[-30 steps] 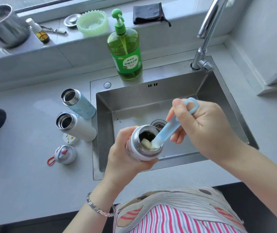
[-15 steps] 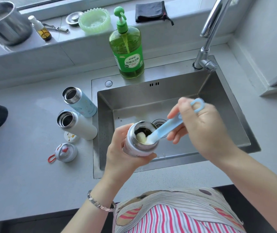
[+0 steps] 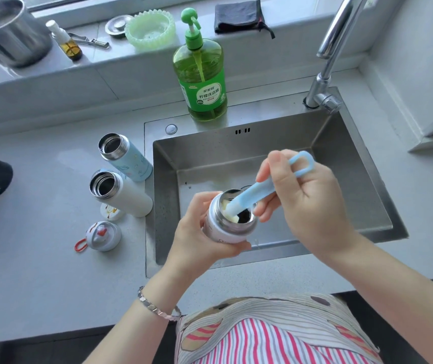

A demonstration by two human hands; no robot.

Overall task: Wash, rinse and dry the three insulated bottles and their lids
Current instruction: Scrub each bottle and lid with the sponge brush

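My left hand (image 3: 197, 237) grips a white insulated bottle (image 3: 229, 227) over the sink's front edge, its steel mouth tilted up. My right hand (image 3: 307, 206) holds a light blue bottle brush (image 3: 257, 193) by the handle; its pale sponge head sits inside the bottle's mouth. Two open bottles lie on the counter left of the sink: a light blue one (image 3: 127, 158) and a white one (image 3: 120, 193). A grey lid with a red loop (image 3: 102, 236) and a small white lid (image 3: 110, 211) lie beside them.
The steel sink (image 3: 341, 164) has a tap (image 3: 328, 61) at its back right. A green dish soap pump bottle (image 3: 201, 74) stands behind it. On the sill are a steel pot (image 3: 7, 32), a small bottle, a green dish (image 3: 149, 28) and a black cloth (image 3: 239, 15).
The brush has gone deeper into the bottle's mouth and shifted across it. Both hands stay over the sink's front.
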